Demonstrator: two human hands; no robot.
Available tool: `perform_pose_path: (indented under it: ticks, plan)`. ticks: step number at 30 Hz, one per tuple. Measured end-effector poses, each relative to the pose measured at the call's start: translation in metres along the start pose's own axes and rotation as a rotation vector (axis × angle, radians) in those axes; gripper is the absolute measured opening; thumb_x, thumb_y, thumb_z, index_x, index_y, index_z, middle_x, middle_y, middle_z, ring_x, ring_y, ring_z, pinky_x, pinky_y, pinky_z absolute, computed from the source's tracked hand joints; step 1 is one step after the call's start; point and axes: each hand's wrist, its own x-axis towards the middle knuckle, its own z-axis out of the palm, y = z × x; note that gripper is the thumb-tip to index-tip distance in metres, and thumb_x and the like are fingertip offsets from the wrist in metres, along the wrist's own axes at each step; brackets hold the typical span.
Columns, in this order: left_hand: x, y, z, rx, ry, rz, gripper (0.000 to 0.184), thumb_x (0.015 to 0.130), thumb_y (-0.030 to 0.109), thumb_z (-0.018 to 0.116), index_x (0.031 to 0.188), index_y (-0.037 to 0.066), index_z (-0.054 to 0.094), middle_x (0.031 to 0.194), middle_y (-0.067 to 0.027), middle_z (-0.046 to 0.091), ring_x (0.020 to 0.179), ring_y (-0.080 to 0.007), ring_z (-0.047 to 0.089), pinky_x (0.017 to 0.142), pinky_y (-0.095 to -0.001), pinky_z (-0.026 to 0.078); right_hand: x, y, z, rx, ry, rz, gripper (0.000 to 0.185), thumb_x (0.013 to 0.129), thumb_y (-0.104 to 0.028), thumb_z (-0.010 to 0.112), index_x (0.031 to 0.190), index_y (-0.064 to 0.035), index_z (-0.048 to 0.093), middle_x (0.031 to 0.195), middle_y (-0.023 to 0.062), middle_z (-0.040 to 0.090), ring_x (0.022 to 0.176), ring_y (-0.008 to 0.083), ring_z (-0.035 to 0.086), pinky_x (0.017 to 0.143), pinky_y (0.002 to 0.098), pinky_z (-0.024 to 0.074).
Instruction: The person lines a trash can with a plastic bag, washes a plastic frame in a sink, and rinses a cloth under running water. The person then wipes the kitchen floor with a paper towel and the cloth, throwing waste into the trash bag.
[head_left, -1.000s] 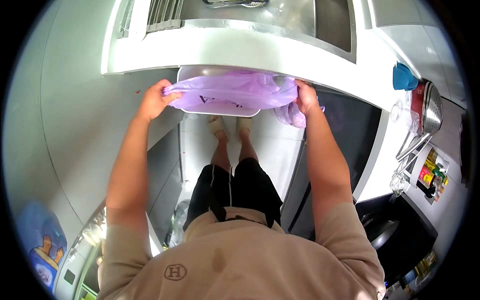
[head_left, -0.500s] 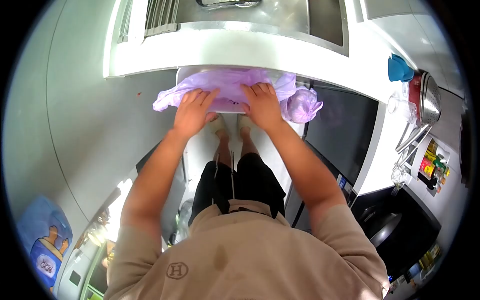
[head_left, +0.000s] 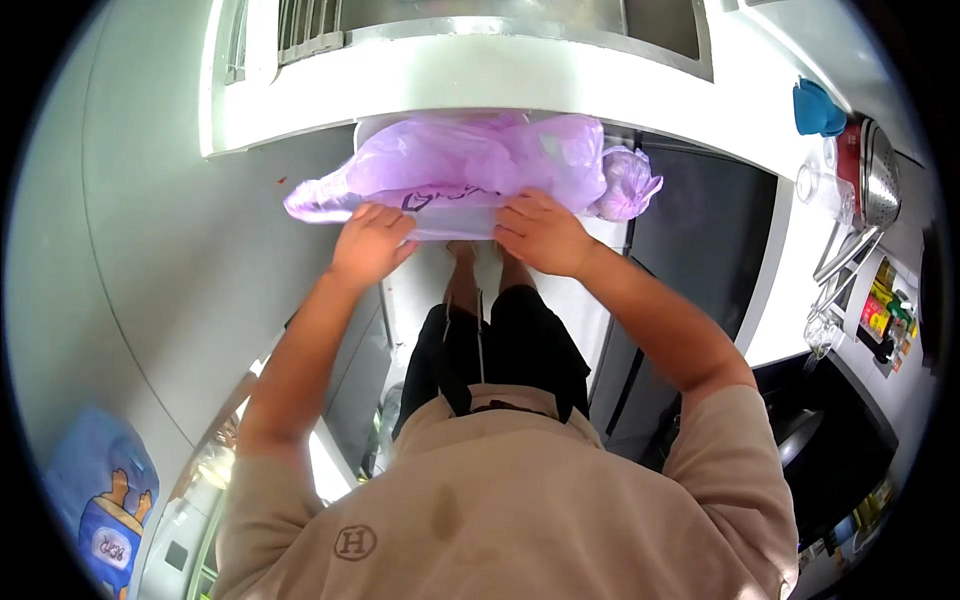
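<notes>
Curling fingers over the near edge of a purple bag [head_left: 430,160] on a white bin [head_left: 367,130], 12 o'clock | left hand [head_left: 371,243] at 10, right hand [head_left: 545,232] at 1; thumb pinch cannot be told | bunched bag [head_left: 629,185] at 2 | even, gentle tension suits thin film

- Bright light overall, with the white countertop [head_left: 480,85] washed out to almost plain white along its front edge.
- Glare streaks the metal sink rim [head_left: 500,28], and small highlights dot the steel colander [head_left: 881,180].
- The purple plastic bag [head_left: 430,160] shows a pale sheen on its folds.
- Soft grey shadow lies under the counter's left part; the black shorts [head_left: 540,345] and the cooktop [head_left: 840,440] lose most detail.
- A blown-out white patch glares at lower left.
- Wide-angle distortion bows straight edges, and black vignetting rounds the corners.
- Small items at far right look soft.
</notes>
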Motion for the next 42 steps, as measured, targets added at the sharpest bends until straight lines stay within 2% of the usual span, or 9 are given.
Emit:
perform_pose_path:
  ticks: [6,10,14,19,24,28,33,38,42]
  plan:
    - [-0.059,-0.026,0.046,-0.251,0.301,-0.428,0.022,0.083,0.026,0.068,0.098,0.01,0.07,0.099,-0.0109,0.066,0.097,-0.0318,0.059,0.086,-0.0421,0.044,-0.04,-0.007,0.013,0.306,0.271,0.581,0.011,0.082,-0.018,0.066,0.084,-0.0079,0.069,0.095,0.0057,0.063,0.091,0.0236,0.059,0.084,0.0371,0.0462]
    - [-0.05,-0.071,0.081,-0.808,0.476,-0.93,0.031,0.094,0.03,0.059,0.103,0.002,0.068,0.085,-0.0048,0.066,0.081,-0.0186,0.061,0.078,-0.0314,0.047,-0.072,0.009,0.09,0.784,0.479,1.231,0.015,0.088,-0.015,0.06,0.09,-0.0032,0.069,0.092,0.0074,0.065,0.079,0.0207,0.063,0.073,0.0368,0.0515]
    - [-0.008,-0.105,0.056,-1.132,0.579,-1.045,0.035,0.097,0.034,0.054,0.108,0.002,0.066,0.086,-0.0013,0.064,0.079,-0.012,0.059,0.074,-0.0264,0.047,-0.046,0.063,0.095,1.228,0.78,1.557,0.02,0.088,-0.011,0.057,0.104,-0.0013,0.065,0.098,0.0084,0.065,0.083,0.0172,0.063,0.075,0.0346,0.054]
    - [0.036,-0.097,0.016,-1.159,0.582,-0.892,0.031,0.096,0.029,0.057,0.11,0.004,0.064,0.094,-0.0046,0.064,0.08,-0.0115,0.058,0.07,-0.0259,0.047,0.003,0.106,0.051,1.263,0.41,1.395,0.022,0.086,-0.013,0.058,0.104,-0.0006,0.063,0.097,0.0087,0.066,0.082,0.0177,0.063,0.073,0.0326,0.0543]
    - [0.014,-0.071,0.011,-0.577,0.627,-0.747,0.03,0.089,0.017,0.066,0.116,0.005,0.063,0.121,-0.0087,0.056,0.096,-0.0184,0.058,0.082,-0.0311,0.048,-0.026,0.129,0.034,0.969,-0.024,1.341,0.025,0.083,-0.019,0.063,0.096,0.0022,0.067,0.087,0.0072,0.068,0.082,0.0159,0.063,0.071,0.0291,0.05]
    - [0.003,-0.052,0.012,-0.609,0.475,-0.534,0.031,0.082,0.011,0.072,0.112,0.007,0.065,0.134,-0.0101,0.046,0.113,-0.0238,0.052,0.093,-0.0337,0.045,-0.023,0.068,-0.013,1.514,0.462,1.325,0.027,0.087,-0.019,0.064,0.106,0.0001,0.064,0.099,0.009,0.067,0.093,0.0185,0.064,0.083,0.0312,0.0519]
    - [-0.01,-0.066,0.012,-0.647,0.255,-0.347,0.028,0.071,0.005,0.079,0.096,0.005,0.067,0.136,-0.0097,0.046,0.121,-0.0262,0.048,0.098,-0.0347,0.042,-0.022,0.059,-0.025,1.477,0.277,1.35,0.029,0.086,-0.017,0.068,0.11,-0.0012,0.063,0.105,0.0091,0.067,0.096,0.0182,0.064,0.085,0.0322,0.0522]
    - [0.002,-0.092,0.02,-0.829,0.49,-0.619,0.008,0.085,0.007,0.067,0.088,0.003,0.061,0.117,-0.008,0.059,0.102,-0.0159,0.056,0.089,-0.0278,0.044,-0.022,0.107,0.034,1.22,0.172,1.189,0.032,0.084,-0.019,0.072,0.109,-0.0009,0.065,0.101,0.0068,0.068,0.091,0.0155,0.062,0.078,0.0286,0.0489]
    - [0.044,-0.129,0.036,-1.166,0.551,-0.852,0.018,0.092,0.019,0.062,0.097,0.002,0.062,0.099,-0.0046,0.066,0.092,-0.011,0.058,0.082,-0.0243,0.045,0.014,0.123,0.06,1.416,0.462,1.421,0.039,0.084,-0.018,0.071,0.116,0.0014,0.06,0.108,0.0085,0.065,0.094,0.0178,0.062,0.08,0.0293,0.0488]
